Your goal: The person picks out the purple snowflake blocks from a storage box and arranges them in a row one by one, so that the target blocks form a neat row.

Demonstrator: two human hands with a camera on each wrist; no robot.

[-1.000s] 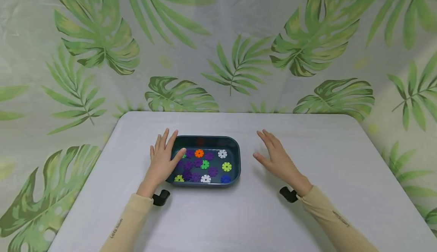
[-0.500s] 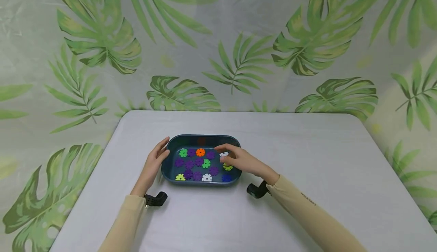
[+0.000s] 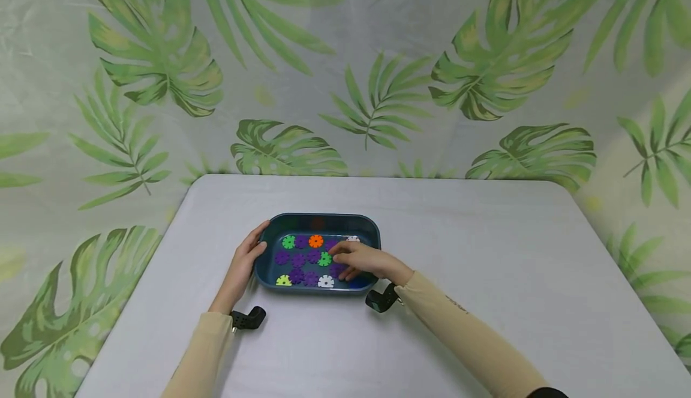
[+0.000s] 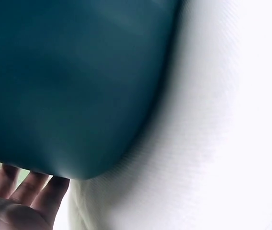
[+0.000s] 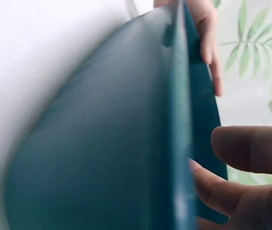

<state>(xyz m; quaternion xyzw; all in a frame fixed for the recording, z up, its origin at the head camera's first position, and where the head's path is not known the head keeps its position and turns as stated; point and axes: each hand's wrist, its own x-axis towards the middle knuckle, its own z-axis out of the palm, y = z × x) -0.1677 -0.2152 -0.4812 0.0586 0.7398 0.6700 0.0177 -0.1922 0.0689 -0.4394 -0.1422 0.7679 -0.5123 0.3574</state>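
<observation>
A dark teal tray [image 3: 294, 224] with rounded corners holds several flat, notched plastic snowflake discs, mostly purple [image 3: 298, 260]. My left hand [image 3: 241, 269] holds the tray's left end, thumb at the rim and fingers along the outer wall; in the left wrist view its fingertips [image 4: 57, 187] meet the tray's edge. My right hand [image 3: 372, 260] reaches over the right side into the tray, fingers loosely bent close over a green disc [image 3: 324, 259]. In the right wrist view the thumb and fingers stand apart with nothing seen between them. The hand hides some discs at the right.
An orange disc [image 3: 315, 241] lies near the tray's back wall, a white disc [image 3: 326, 281] and a yellow disc [image 3: 283, 280] near its front. The tray stands on a white-covered table [image 3: 486, 242]. A leaf-patterned cloth [image 3: 388, 38] hangs behind.
My right hand has come in from the right of the tray and moved leftward over the discs. My left hand has drawn back from over the tray to its left end.
</observation>
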